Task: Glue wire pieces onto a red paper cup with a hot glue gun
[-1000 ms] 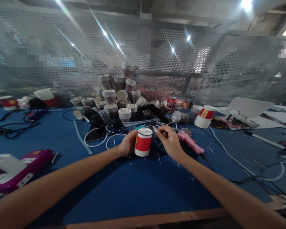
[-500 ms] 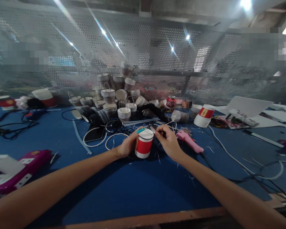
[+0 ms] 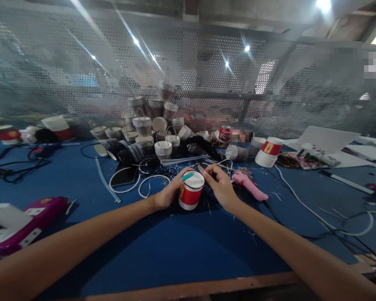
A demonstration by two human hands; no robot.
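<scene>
A red and white paper cup [image 3: 190, 197] is in my left hand [image 3: 172, 190], which wraps round its left side with the thumb over the white top. A long teal nail shows on that thumb. Around the cup's upper edge runs a dark line. My right hand [image 3: 221, 186] is at the cup's right, fingers curled and thumb and forefinger close together by the rim. Whatever that pinch may hold is too small to make out. Just right of this hand lies a pink glue gun [image 3: 250, 187].
Piled small pots with handles [image 3: 142, 126] stand behind, near a red soda can [image 3: 224, 137]. Stacked paper cups [image 3: 268, 152] are at the right. White cord loops [image 3: 125, 180] and a phone [image 3: 124, 174] lie left of centre; a purple device [image 3: 40, 217] sits front left. Scraps litter the blue tabletop [image 3: 163, 251].
The cup has turned and shifted slightly to the right, showing gold print on its left side. My left thumb has moved a little right across the top. My right hand has barely moved.
</scene>
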